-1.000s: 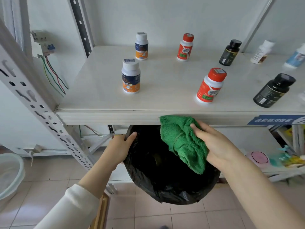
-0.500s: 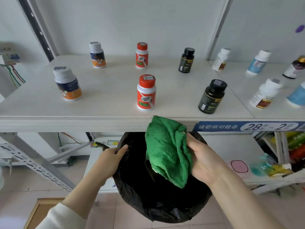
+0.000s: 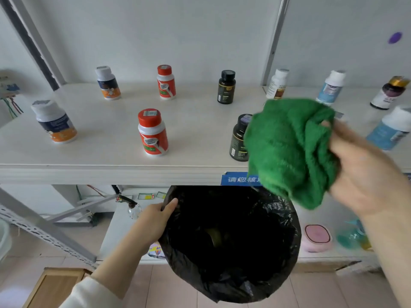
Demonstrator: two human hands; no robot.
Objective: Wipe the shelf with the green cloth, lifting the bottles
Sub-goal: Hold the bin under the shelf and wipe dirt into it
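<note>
Head view: my right hand (image 3: 364, 172) grips the bunched green cloth (image 3: 289, 150) at right of frame, over the shelf (image 3: 106, 152) edge; my left hand (image 3: 155, 221) pinches the black bag (image 3: 233, 252) rim below.

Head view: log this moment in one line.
right hand holds green cloth | left hand grips black bag rim | bottles upright on shelf

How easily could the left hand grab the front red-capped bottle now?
Probably not yet: the left hand grips the black bag below the shelf, though the red-capped bottle stands unobstructed.
</note>
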